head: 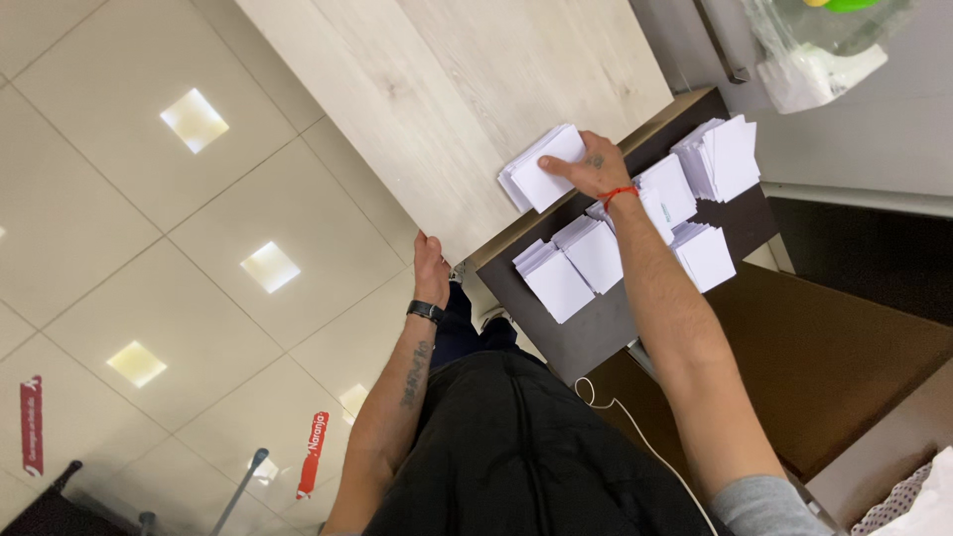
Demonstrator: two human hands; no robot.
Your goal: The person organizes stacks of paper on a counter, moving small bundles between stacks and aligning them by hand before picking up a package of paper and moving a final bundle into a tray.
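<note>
While right hand (588, 164) presses 1 white stack (541, 171), 5 stacks (596, 253) nearby.

The right hand (593, 167) presses on a white paper stack (541, 167) on the desk (437, 89). The left hand (430, 270) holds the desk's edge.

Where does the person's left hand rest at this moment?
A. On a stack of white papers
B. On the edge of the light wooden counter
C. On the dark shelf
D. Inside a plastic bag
B: the left hand grips the edge of the light wooden counter, while the right hand lies on a stack of white papers.
</note>
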